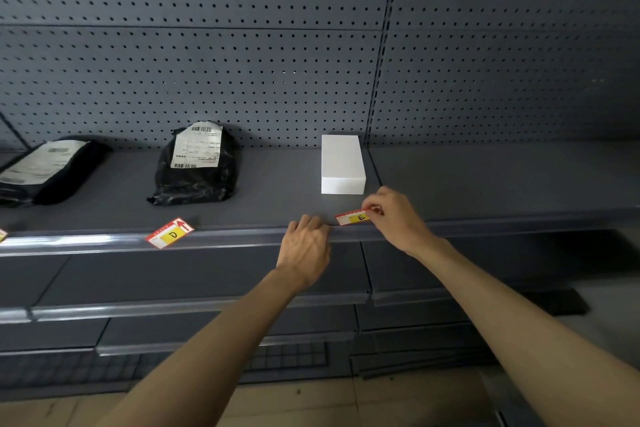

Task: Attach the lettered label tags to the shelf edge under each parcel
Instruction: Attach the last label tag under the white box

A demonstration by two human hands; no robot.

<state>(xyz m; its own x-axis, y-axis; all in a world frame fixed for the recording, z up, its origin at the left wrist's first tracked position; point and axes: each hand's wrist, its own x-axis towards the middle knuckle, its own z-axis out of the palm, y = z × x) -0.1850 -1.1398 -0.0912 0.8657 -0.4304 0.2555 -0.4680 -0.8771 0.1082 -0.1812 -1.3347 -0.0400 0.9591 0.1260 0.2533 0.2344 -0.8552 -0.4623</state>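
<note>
My right hand [394, 217] pinches the right end of a red-and-white tag lettered E [353, 217], held at the shelf edge [242, 236] just below a white box [342, 163]. My left hand [306, 243] rests on the edge rail left of that tag, fingers curled over the lip, holding nothing I can see. A tag lettered D [169, 233] sits tilted on the edge under a black bagged parcel [197, 165]. Another black parcel [48, 168] lies at far left, with a sliver of a tag [2, 235] at the frame's border.
A grey pegboard wall [311, 45] backs the shelf. An upright divider [374, 97] splits the bay beside the white box; the shelf section [502, 177] to its right holds nothing. Lower shelves [207, 305] step out below, and a beige floor [346, 399] shows underneath.
</note>
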